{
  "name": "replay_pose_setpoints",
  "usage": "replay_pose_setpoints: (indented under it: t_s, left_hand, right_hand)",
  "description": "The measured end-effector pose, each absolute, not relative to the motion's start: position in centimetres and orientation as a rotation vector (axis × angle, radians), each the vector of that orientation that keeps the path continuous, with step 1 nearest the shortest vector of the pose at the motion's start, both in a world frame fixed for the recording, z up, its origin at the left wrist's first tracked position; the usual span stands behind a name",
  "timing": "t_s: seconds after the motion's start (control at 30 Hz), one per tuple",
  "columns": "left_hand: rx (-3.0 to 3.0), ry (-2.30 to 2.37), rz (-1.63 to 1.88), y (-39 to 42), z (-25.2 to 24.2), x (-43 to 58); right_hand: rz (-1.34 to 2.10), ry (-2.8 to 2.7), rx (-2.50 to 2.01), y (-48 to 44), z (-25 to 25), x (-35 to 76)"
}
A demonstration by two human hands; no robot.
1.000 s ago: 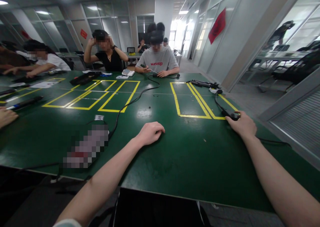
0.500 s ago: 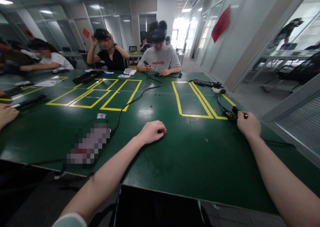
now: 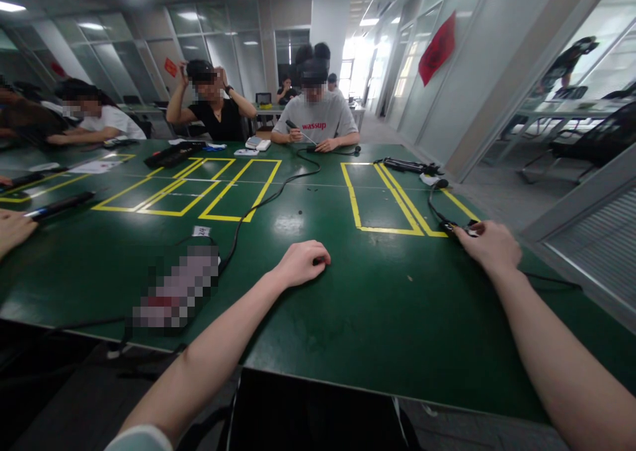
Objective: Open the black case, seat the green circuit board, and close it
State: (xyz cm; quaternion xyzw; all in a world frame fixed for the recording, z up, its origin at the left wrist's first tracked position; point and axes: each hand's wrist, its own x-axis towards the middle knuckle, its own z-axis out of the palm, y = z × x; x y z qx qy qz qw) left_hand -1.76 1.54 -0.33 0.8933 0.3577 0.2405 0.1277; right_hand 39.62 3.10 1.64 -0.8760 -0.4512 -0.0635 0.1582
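- The right hand [image 3: 494, 249] is at the right side of the green tabletop [image 3: 348, 318], its thumb and bent fingers pinching a small black device [image 3: 450, 228]; some fingertips are hidden behind it.
- That small black device lies by the near yellow line of the rightmost taped rectangle [image 3: 434, 234], partly covered by the hand.
- A short dark cord [image 3: 430, 206] runs from the device up to a round black piece [image 3: 440, 183], near a folded black stand [image 3: 410, 167].
- Another black cable [image 3: 554, 281] shows beyond the right wrist, trailing toward the table's right edge.
- The left hand [image 3: 303, 263] rests on the tabletop near the middle, fingers loosely curled inward; its palm side is turned away, so I cannot tell how tightly the grip is closed.
- Left of that forearm lies a pixelated pinkish item [image 3: 179, 282] with a dark edge, and a white tag [image 3: 201, 231] marked 24 sits just beyond it.
- A long black cable [image 3: 285, 178] curves from this item across the table toward a person in a gray shirt [image 3: 317, 116], who holds a screwdriver-like tool [image 3: 291, 126].
- Beside that person, someone in a black top [image 3: 217, 116] has both hands raised to their headgear.
- At the left edge, a co-worker's hand [image 3: 14, 229] touches a dark, pen-like tool [image 3: 62, 204].
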Motion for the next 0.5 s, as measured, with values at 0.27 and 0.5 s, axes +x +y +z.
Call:
replay_pose_setpoints:
  t_s: [0.27, 0.5]
  left_hand:
    - [2.599, 1.034, 0.713, 1.6, -0.5, -1.8]
    - [2.597, 1.018, 0.719, 1.6, -0.4, -1.7]
  right_hand:
    - [-0.031, -1.275, -2.434, 3.2, 3.0, 38.1]
    - [0.056, -1.076, -2.163, 3.5, 2.7, 39.1]
